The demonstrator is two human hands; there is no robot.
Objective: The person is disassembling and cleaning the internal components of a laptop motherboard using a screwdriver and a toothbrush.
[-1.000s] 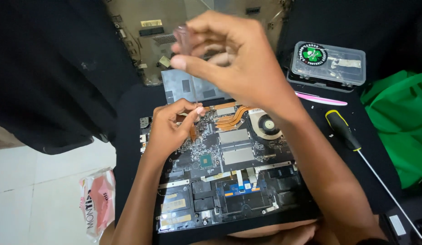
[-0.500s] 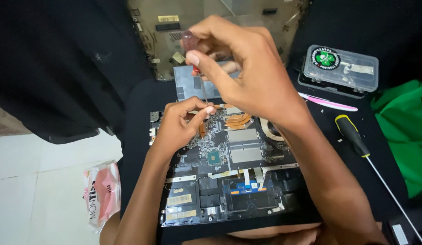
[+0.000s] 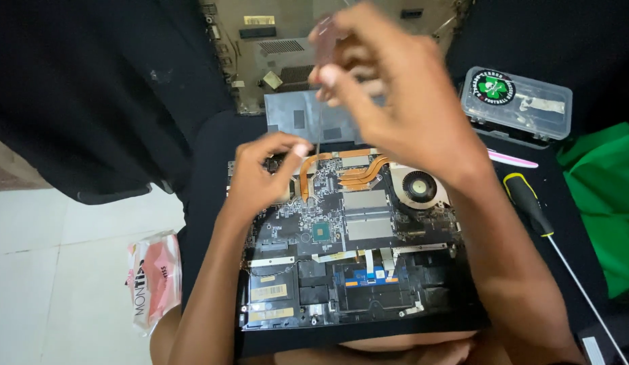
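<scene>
Gripping the blurred, reddish translucent handle of a small screwdriver [image 3: 326, 47] between thumb and fingers, the right hand [image 3: 389, 94] is raised above the far edge of the opened laptop [image 3: 348, 250], the thin shaft pointing down toward the copper heat pipes [image 3: 341, 172]. The left hand [image 3: 263, 172] rests on the board's far left corner, fingertips pinched together just beside the shaft; whether they grasp anything, I cannot tell. On the dark surface [image 3: 206, 176] to the right lie a yellow-and-black screwdriver [image 3: 530, 209] and a clear plastic box [image 3: 517, 105].
</scene>
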